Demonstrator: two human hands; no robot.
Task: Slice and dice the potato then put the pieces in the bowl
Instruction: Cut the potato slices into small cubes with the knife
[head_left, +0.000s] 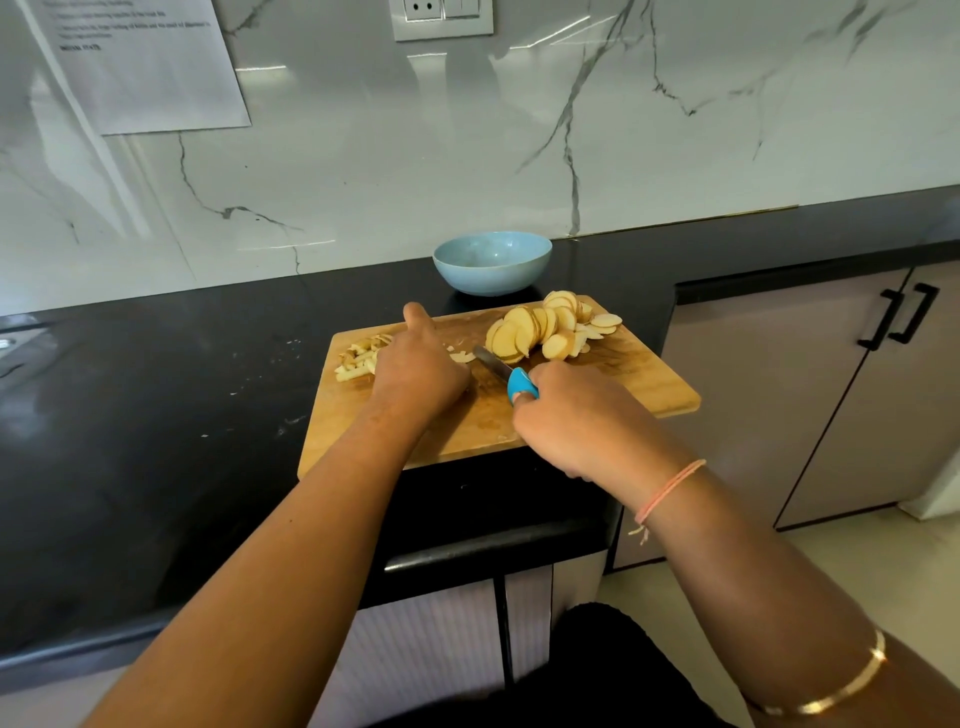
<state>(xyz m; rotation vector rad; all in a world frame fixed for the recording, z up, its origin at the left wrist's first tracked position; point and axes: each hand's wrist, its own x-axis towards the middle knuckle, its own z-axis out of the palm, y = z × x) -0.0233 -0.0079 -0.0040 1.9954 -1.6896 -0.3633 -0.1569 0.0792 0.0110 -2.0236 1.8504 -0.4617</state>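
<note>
A wooden cutting board (613, 384) lies on the black counter. Round potato slices (540, 327) are piled at its far right. Cut potato strips (358, 356) lie at its far left. My right hand (576, 415) grips a knife (496, 366) by its blue handle, with the blade pointing left toward my left hand. My left hand (415, 366) is pressed down on the board, fingers curled over small potato pieces that are mostly hidden, thumb sticking up. A pale blue bowl (492, 262) stands behind the board and looks empty.
The marble wall rises right behind the bowl, with a paper sheet (145, 62) and a socket plate (441, 18) on it. The counter (156, 389) runs left of the board. Cabinet doors with black handles (898, 322) sit to the right, below the counter.
</note>
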